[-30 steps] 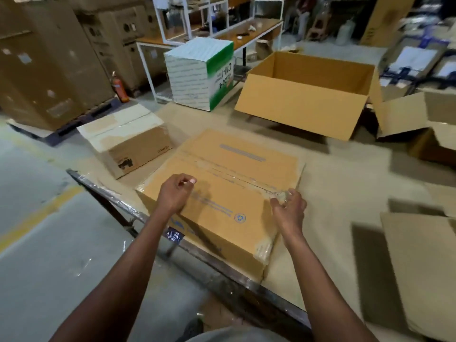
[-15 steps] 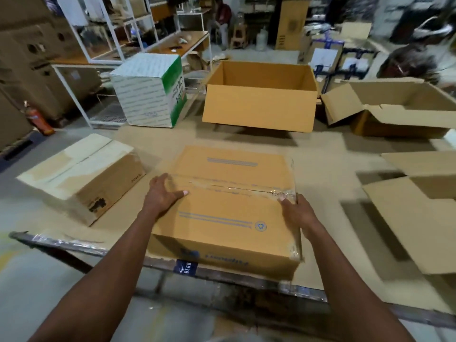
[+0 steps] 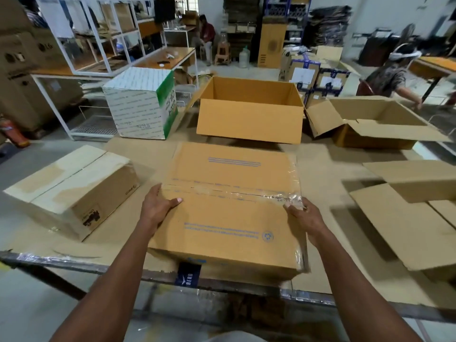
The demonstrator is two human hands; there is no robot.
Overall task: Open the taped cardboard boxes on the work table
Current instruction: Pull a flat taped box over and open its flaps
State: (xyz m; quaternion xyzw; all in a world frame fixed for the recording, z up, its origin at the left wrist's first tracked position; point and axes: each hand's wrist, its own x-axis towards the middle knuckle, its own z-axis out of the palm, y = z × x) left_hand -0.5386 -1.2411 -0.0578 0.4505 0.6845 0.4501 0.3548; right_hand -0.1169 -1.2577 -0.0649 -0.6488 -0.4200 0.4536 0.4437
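Taped cardboard box [image 3: 229, 208], closed, is sitting at the near edge of the work table [image 3: 320, 174], its centre seam running left to right under a strip of clear tape [image 3: 259, 195] that is crinkling at the right end. The table top is lying under flat cardboard sheeting. A second sealed box [image 3: 71, 191] is resting to the left, well apart. Behind the taped box an open empty carton [image 3: 250, 119] is standing, with a white and green printed box [image 3: 142, 102] to its left and an opened box with splayed flaps [image 3: 370, 124] to its right; flattened cardboard [image 3: 407, 218] is lying at the right edge. Beyond the table, white metal shelving [image 3: 98, 33], stacked cartons and two persons are showing in a warehouse room. The left hand [image 3: 158, 206] is resting on the box's left edge, thumb extended flat along the top surface, fingers going over the side out of view. The right hand [image 3: 304, 215] is pinching the loose, crumpled end of the tape at the right end of the seam, fingers curled round it.
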